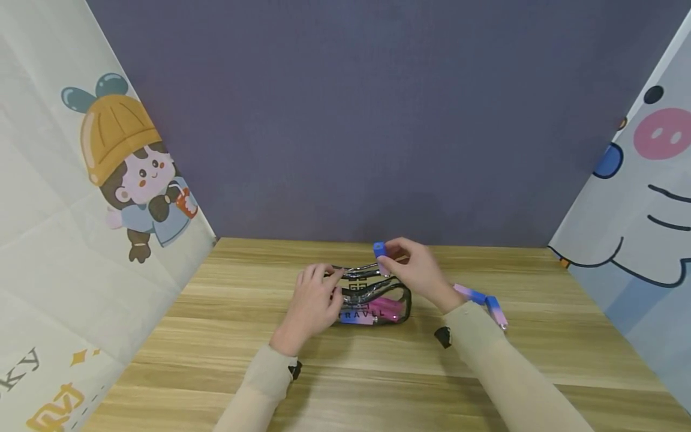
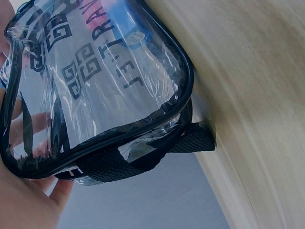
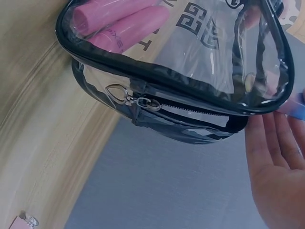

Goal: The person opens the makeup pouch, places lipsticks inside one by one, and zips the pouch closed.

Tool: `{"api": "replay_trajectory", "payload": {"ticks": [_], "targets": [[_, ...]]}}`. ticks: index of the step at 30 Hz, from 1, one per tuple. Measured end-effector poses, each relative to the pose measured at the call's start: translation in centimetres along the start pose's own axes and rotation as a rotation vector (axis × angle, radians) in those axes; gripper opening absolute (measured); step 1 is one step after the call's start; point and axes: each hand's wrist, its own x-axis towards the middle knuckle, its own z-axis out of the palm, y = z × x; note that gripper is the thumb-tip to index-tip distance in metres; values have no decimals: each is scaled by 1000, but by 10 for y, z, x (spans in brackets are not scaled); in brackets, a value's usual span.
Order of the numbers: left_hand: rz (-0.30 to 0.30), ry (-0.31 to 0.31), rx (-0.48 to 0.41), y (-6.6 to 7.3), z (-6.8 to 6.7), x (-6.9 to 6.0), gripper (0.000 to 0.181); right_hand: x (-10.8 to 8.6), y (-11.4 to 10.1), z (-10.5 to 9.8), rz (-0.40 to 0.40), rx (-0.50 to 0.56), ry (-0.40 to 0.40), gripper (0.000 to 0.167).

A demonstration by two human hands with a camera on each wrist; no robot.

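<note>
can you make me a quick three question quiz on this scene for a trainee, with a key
1. True or false: the right grip holds nothing.
2. Choose one: how many blue-and-pink sticks lie on the table to the right of the clear pouch? A) one B) two C) four
3. Fill in the blank: the trim round the pouch is ____ in colour.

Key:
1. False; it holds an upright stick.
2. B
3. black
</note>
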Motion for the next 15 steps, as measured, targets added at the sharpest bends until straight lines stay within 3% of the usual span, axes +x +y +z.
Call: {"api": "replay_trajectory", "payload": {"ticks": [15], "targets": [[0,6,-7,0,0,0,41,-2,2,4,-4,-30,-19,28]]}}
